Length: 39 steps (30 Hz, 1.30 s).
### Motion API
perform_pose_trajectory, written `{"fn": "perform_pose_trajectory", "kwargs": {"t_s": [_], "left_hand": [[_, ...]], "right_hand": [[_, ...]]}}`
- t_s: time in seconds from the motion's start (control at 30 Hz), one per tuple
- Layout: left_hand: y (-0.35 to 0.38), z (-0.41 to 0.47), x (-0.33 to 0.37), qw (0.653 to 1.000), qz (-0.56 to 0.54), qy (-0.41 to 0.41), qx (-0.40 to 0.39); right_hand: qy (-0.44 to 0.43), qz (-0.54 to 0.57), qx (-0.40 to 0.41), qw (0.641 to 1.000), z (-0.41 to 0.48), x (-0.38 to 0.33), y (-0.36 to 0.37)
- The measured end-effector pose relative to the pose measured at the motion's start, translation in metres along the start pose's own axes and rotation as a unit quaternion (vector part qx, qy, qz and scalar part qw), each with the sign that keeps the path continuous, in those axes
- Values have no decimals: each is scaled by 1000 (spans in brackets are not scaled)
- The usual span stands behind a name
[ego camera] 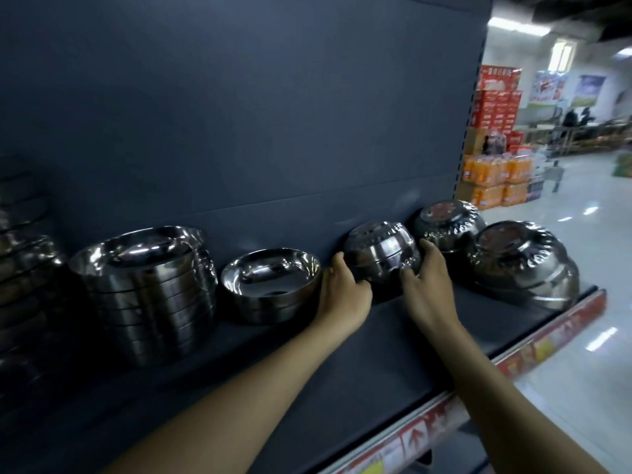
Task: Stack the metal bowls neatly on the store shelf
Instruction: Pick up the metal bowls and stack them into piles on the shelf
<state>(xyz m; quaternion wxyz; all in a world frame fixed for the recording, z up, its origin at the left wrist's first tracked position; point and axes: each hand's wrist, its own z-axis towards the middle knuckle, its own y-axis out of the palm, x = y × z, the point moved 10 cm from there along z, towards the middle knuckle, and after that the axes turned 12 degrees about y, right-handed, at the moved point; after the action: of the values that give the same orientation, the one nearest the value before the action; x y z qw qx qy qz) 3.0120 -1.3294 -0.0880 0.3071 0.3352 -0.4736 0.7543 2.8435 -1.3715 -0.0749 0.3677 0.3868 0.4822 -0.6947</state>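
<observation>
The fingers [363,288] of the left hand [345,292] curl against the left flank of the held stack of upturned metal bowls [381,249]. The fingers [408,272] of the right hand [427,295] clasp its right flank, so both hands grasp this one stack. It is at the middle of the dark shelf [393,354], close to the back panel; whether its rim rests on the shelf or is raised off it I cannot tell. Just left, the short upright stack [270,285] sits against the back of the left hand, with the tall upright stack [147,289] beyond. To the right stand the far upturned stack [448,222] and the near upturned stack [523,261], the latter close to the red price strip [547,336] at the shelf edge. Polished steel looks slippery, so a squeeze on the lower bowls alone could let the nested ones slide apart. A careless sideways move could knock the short upright stack askew, or push the near upturned stack off the edge.
</observation>
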Motion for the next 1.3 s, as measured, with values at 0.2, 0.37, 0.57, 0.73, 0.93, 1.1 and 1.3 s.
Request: {"fn": "perform_pose_trajectory", "kwargs": {"t_s": [0.2, 0.37, 0.57, 0.73, 0.93, 1.1, 1.3], "left_hand": [[24, 23, -13, 999, -30, -26, 2], [31, 41, -34, 995, -58, -85, 20], [34, 48, -40, 991, -103, -77, 49], [29, 48, -39, 992, -88, -51, 72], [22, 50, -31, 992, -66, 8, 103], [15, 41, -8, 987, -104, 64, 107], [12, 18, 12, 969, -177, 142, 99]], "right_hand": [[19, -5, -47, 999, 8, 14, 13], [8, -40, -69, 997, 12, 15, 23], [12, -75, -79, 994, 11, 16, 26], [11, -72, -80, 994, 6, 13, 22], [21, 3, -62, 998, -1, 10, 14], [43, 98, 10, 994, -12, 4, -12], [64, 180, 81, 978, -51, -2, -44]]}}
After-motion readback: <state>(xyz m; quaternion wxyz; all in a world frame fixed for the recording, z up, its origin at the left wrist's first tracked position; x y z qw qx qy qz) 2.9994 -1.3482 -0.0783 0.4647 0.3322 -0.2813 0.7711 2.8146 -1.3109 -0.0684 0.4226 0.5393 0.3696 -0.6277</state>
